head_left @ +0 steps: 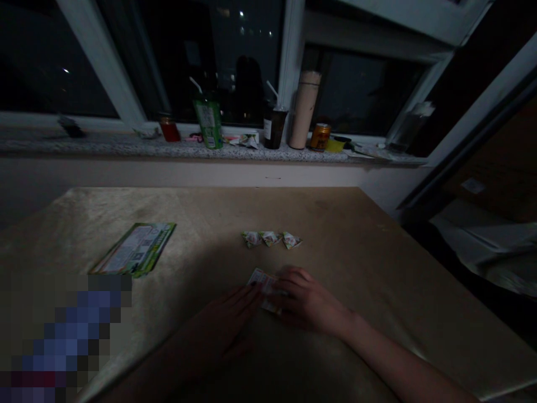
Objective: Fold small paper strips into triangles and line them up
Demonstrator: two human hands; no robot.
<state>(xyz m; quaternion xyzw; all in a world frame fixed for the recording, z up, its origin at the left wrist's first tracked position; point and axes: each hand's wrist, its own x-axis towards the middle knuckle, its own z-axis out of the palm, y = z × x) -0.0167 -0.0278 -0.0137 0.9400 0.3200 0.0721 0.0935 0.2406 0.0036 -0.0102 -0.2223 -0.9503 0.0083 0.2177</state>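
Observation:
A small folded printed sheet of paper (265,280) lies on the table in front of me, partly covered by both hands. My left hand (232,308) rests against its left side, fingers stretched out and pressed flat. On the right side, my right hand (308,299) has its fingers bent over the sheet, gripping its edge; its fingertips are partly hidden. Just beyond the hands, three small folded paper triangles (271,239) sit in a row. A stack of green and white printed leaflets (138,249) lies farther left.
The table (356,240) has a plain brownish cover. Behind it, a stone windowsill (138,146) holds a green cup (208,123), a dark cup (274,126), a pink flask (304,109), an orange can (320,137) and a red jar (169,129). The lower left is pixelated.

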